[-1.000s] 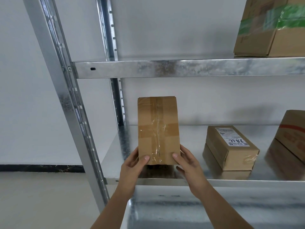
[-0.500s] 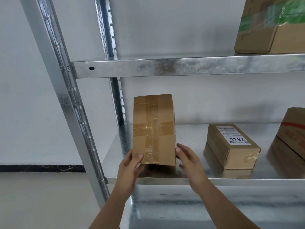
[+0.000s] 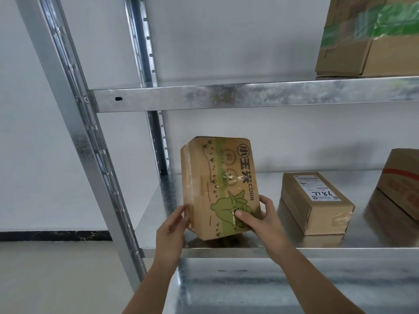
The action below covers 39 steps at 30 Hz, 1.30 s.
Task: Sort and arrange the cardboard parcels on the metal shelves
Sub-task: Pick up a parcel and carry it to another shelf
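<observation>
1. The right hand (image 3: 263, 219) is being held against the lower right part of the corn parcel (image 3: 218, 186); its thumb is lying across the printed front face and the fingers are curled round the right edge, so the parcel is being gripped.
2. The left hand (image 3: 173, 227) is being pressed on the lower left edge of the same parcel, with the fingers fairly straight along the taped side.
3. The corn parcel is being kept upright but tilted, its top leaning toward the left. Its lower corner is being held low over the front left part of the middle shelf (image 3: 294, 251); whether it is touching the metal cannot be told.
4. A green band, a green corn drawing and the word "CORN" are being shown on the front face, under clear tape.
5. A smaller labelled box (image 3: 317, 203) is lying flat on the same shelf, to the right of the parcel and apart from it.
6. A box with a red stripe (image 3: 401, 184) is being cut by the right edge, farther right.
7. On the upper shelf (image 3: 226, 96) a large box with green tape (image 3: 367, 37) is being seen at the top right.
8. The steel upright (image 3: 74, 137) is standing at the left, before a white wall.
</observation>
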Each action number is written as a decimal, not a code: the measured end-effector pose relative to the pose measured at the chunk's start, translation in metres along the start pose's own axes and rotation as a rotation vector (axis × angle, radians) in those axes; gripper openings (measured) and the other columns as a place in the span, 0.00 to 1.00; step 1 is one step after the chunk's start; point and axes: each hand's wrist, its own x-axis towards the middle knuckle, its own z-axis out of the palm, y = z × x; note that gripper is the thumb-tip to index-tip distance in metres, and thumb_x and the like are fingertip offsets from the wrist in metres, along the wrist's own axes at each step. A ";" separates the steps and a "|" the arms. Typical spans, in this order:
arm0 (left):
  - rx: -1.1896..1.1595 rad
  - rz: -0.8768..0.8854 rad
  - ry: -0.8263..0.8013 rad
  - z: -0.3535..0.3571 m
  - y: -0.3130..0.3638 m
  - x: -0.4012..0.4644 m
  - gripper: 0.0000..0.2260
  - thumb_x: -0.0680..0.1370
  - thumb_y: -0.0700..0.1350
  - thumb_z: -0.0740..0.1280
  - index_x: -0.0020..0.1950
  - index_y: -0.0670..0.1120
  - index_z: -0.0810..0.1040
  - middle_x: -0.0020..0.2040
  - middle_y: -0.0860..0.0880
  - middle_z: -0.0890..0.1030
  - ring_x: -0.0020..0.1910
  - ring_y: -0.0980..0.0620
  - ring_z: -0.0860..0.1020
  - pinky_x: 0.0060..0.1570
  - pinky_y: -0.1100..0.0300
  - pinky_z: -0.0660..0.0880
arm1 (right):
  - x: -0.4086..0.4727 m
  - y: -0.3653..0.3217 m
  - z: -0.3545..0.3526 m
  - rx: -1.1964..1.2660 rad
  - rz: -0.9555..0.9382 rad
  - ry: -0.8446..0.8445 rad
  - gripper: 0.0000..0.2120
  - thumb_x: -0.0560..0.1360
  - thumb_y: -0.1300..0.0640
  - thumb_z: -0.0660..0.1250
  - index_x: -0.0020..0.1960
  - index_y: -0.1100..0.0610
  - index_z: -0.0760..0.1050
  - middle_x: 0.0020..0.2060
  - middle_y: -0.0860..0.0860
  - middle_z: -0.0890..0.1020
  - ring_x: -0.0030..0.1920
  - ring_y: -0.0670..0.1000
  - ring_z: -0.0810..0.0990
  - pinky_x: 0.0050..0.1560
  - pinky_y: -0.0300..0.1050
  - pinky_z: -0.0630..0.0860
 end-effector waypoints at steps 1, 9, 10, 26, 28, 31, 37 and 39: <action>0.052 0.013 0.003 0.002 -0.001 0.000 0.13 0.83 0.46 0.67 0.62 0.62 0.83 0.58 0.59 0.84 0.60 0.49 0.80 0.58 0.44 0.80 | 0.000 0.000 0.001 -0.007 -0.011 -0.006 0.35 0.68 0.56 0.80 0.69 0.48 0.67 0.59 0.51 0.83 0.58 0.52 0.84 0.57 0.49 0.83; -0.005 -0.012 -0.230 0.001 0.014 -0.010 0.27 0.75 0.59 0.66 0.74 0.56 0.73 0.63 0.56 0.83 0.63 0.57 0.81 0.57 0.65 0.77 | -0.006 0.004 0.017 -0.057 -0.096 -0.048 0.20 0.79 0.61 0.69 0.69 0.49 0.75 0.58 0.44 0.85 0.59 0.45 0.83 0.57 0.39 0.81; 0.004 -0.004 -0.236 0.000 0.012 -0.010 0.29 0.75 0.57 0.68 0.76 0.55 0.71 0.64 0.56 0.83 0.63 0.57 0.81 0.57 0.65 0.78 | -0.006 0.003 0.018 -0.063 -0.102 -0.051 0.20 0.79 0.62 0.69 0.69 0.49 0.75 0.57 0.44 0.85 0.59 0.45 0.83 0.57 0.39 0.81; -0.004 0.000 -0.253 -0.007 0.005 -0.008 0.27 0.77 0.55 0.68 0.76 0.56 0.71 0.65 0.54 0.82 0.65 0.53 0.80 0.65 0.57 0.75 | -0.007 0.007 0.023 -0.092 -0.117 -0.026 0.18 0.78 0.61 0.70 0.62 0.42 0.76 0.56 0.44 0.86 0.58 0.47 0.84 0.58 0.43 0.82; 0.003 0.001 -0.255 -0.006 0.006 -0.009 0.26 0.77 0.54 0.67 0.75 0.56 0.71 0.65 0.55 0.82 0.65 0.53 0.80 0.65 0.57 0.75 | -0.007 0.008 0.023 -0.082 -0.112 -0.017 0.18 0.78 0.61 0.71 0.62 0.42 0.76 0.56 0.45 0.86 0.57 0.47 0.84 0.56 0.41 0.82; 0.032 0.008 -0.252 -0.005 0.005 -0.009 0.27 0.77 0.56 0.66 0.77 0.56 0.70 0.65 0.56 0.82 0.65 0.56 0.80 0.67 0.57 0.74 | -0.008 0.006 0.023 -0.060 -0.090 -0.010 0.18 0.78 0.60 0.71 0.62 0.43 0.76 0.55 0.45 0.86 0.57 0.47 0.84 0.52 0.39 0.82; 0.119 0.085 -0.146 -0.002 0.006 -0.016 0.19 0.76 0.55 0.66 0.67 0.58 0.76 0.54 0.62 0.85 0.55 0.62 0.83 0.52 0.68 0.79 | -0.007 0.007 0.018 -0.038 0.015 -0.011 0.21 0.76 0.59 0.73 0.67 0.49 0.76 0.57 0.47 0.85 0.58 0.50 0.84 0.60 0.49 0.81; 0.116 0.076 -0.123 -0.003 0.006 -0.015 0.19 0.75 0.56 0.68 0.66 0.57 0.78 0.54 0.59 0.86 0.55 0.59 0.83 0.57 0.61 0.80 | -0.010 0.003 0.017 -0.052 0.034 -0.020 0.15 0.78 0.55 0.71 0.65 0.50 0.77 0.55 0.45 0.86 0.56 0.48 0.85 0.57 0.46 0.81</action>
